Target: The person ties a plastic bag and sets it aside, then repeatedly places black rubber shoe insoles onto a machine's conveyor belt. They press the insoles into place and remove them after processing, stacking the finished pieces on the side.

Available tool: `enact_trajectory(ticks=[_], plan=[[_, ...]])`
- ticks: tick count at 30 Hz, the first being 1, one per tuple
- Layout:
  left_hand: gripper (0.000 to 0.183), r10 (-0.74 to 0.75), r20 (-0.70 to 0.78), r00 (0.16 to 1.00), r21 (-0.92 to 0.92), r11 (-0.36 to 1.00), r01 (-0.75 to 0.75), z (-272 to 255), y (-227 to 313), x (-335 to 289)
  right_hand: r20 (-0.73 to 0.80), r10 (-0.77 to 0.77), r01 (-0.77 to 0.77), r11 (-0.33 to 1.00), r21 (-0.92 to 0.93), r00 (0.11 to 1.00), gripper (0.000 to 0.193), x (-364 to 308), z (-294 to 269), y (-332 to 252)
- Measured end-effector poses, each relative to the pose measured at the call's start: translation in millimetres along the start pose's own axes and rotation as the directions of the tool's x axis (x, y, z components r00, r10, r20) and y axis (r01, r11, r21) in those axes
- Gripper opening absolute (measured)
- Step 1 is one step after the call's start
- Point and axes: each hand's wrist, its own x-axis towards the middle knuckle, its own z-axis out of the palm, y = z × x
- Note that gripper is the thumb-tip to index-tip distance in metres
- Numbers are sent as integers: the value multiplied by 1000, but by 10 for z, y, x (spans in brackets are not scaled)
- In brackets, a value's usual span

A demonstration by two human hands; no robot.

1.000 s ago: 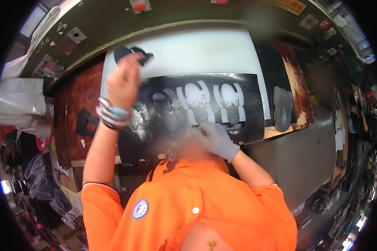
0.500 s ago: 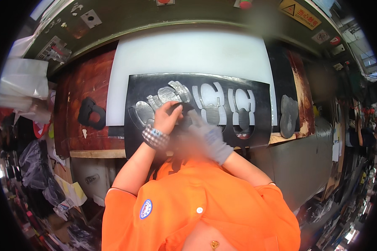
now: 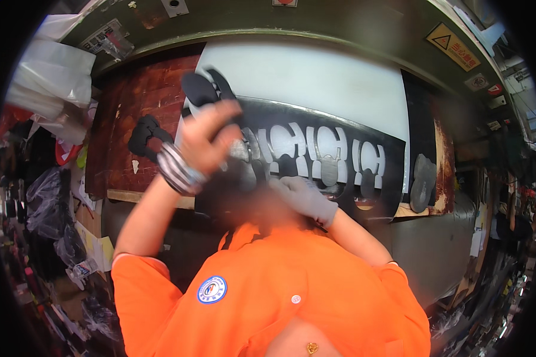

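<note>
My left hand (image 3: 205, 140), bare with a checked band at the wrist, is raised over the left part of the work surface. Its fingers are closed on dark cut-out pieces (image 3: 199, 89), a rounded one and a narrow strip, above the white board's left edge. My right hand (image 3: 307, 199), in a grey glove, is curled at the near side of a black sheet (image 3: 393, 146). What its fingertips grip is hidden by a dark blur. The sheet has several rows of cut shapes, some opened through to the white board (image 3: 304, 68) beneath.
Dark cut pieces (image 3: 149, 137) lie on the reddish-brown surface (image 3: 134, 89) at left. A grey sole-shaped piece (image 3: 423, 181) rests at the right edge. A green machine beam (image 3: 339, 24) spans the back, with a yellow warning label (image 3: 452, 46). Plastic bags (image 3: 53, 77) hang at far left.
My left hand has moved up and left from the sheet, carrying dark pieces. My right hand stays near the sheet's front edge, now more curled. The whole view has shifted slightly.
</note>
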Motion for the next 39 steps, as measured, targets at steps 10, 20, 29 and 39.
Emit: enact_trajectory(ticks=[10,20,29,39], plan=[[29,-566,242,788,-319,721,615,683,98,-1329,76,190,-204,869,451,979,43,160,155,-82],[23,-891,-85,447,-884,274,378,172,-549,-318,192,-93,214,442,-871,977,52,368,596,-275],[26,-735,-448,508,-836,546,53,-1464,-889,114,166,-39,166,427,-889,985,49,490,556,-303],[26,-706,-445,551,-711,653,262,-2166,-1427,-189,-421,-305,163,927,-339,854,10,41,41,-245]])
